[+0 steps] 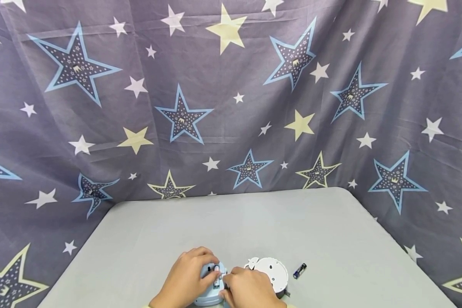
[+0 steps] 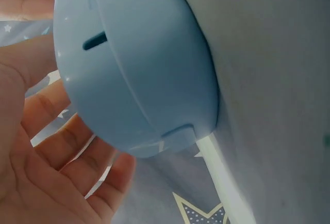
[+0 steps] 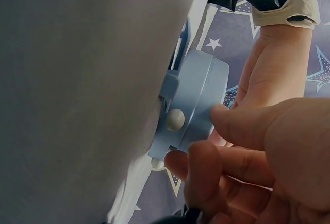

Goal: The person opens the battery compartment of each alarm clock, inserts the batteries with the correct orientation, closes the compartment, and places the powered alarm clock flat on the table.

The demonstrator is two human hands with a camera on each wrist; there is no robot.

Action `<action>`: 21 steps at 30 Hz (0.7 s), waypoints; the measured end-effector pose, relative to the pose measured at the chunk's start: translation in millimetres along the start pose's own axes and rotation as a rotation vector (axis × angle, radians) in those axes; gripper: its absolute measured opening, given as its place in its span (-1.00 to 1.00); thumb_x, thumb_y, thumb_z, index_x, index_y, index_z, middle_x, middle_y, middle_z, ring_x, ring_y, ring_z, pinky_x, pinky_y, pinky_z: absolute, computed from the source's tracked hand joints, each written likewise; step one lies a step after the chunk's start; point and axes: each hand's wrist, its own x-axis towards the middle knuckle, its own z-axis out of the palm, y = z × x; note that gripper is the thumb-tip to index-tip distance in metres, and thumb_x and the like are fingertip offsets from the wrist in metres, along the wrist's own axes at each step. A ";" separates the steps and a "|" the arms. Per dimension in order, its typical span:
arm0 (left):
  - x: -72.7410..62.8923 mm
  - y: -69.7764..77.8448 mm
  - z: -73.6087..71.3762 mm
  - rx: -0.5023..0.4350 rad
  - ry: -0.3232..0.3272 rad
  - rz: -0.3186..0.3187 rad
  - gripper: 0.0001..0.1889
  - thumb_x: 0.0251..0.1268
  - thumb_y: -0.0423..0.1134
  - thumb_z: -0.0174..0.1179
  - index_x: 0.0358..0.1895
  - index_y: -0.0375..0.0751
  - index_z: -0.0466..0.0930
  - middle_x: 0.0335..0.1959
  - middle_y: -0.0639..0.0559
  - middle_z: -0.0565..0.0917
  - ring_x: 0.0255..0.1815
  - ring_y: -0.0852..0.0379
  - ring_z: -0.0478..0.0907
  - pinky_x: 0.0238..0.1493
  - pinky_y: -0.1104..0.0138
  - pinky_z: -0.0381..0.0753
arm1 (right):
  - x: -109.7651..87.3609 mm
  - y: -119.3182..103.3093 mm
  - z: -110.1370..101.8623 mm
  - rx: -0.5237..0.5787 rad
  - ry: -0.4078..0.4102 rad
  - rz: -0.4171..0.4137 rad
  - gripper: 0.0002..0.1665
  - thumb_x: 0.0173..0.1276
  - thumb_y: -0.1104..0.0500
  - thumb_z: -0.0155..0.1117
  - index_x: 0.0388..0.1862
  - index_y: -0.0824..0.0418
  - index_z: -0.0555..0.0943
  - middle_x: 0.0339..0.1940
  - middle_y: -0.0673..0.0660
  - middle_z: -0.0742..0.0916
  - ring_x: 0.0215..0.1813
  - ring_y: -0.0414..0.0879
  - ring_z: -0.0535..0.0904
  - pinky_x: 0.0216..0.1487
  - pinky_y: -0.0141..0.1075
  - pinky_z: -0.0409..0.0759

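A light blue round case (image 1: 209,299) with an open battery compartment (image 1: 217,282) on its upper face sits near the table's front edge. My left hand (image 1: 190,273) holds it from the left, fingers over the far rim and thumb beside the compartment. At its right edge is my right hand (image 1: 250,288), its curled fingers and thumb gripping the rim. In the left wrist view the smooth side of the case shows a dark slot (image 2: 95,41). The right wrist view shows a round whitish knob (image 3: 175,120) on its side.
Just right of my right hand lies a white round disc-shaped part (image 1: 275,271) with small holes and a dark underside. Farther right, a dark cylindrical battery (image 1: 300,270) rests on the grey table (image 1: 231,226). A star-patterned curtain (image 1: 231,98) hangs behind and at both sides.
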 end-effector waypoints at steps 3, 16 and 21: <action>-1.0 -1.5 -0.3 0.000 -0.010 0.006 -0.85 0.15 -0.07 0.50 -0.23 0.09 0.79 -0.16 0.37 0.69 -0.10 0.29 0.67 -0.06 0.12 0.65 | -0.4 0.2 0.7 -0.003 0.012 -0.003 -0.80 0.28 -0.18 0.45 -0.35 -0.12 0.75 -0.56 -0.22 0.54 -0.54 -0.36 0.45 -0.62 -0.34 0.35; -5.5 -17.1 -16.3 -0.223 -0.339 0.055 -0.38 -0.01 -0.08 0.49 0.24 0.10 0.60 0.18 0.30 0.55 -0.01 0.30 0.53 -0.01 0.36 0.60 | -1.1 -0.4 0.1 -0.020 0.052 -0.017 -0.82 0.24 -0.16 0.47 -0.38 -0.13 0.73 -0.54 -0.21 0.55 -0.50 -0.34 0.50 -0.59 -0.33 0.36; -7.4 -18.9 -18.3 -0.246 -0.381 0.053 -0.19 -0.21 -0.07 0.59 0.31 0.18 0.54 0.24 0.32 0.50 0.03 0.28 0.51 0.00 0.38 0.59 | -1.6 -0.1 0.5 -0.018 0.057 -0.023 -0.80 0.24 -0.16 0.47 -0.41 -0.12 0.71 -0.54 -0.20 0.55 -0.51 -0.35 0.48 -0.58 -0.33 0.36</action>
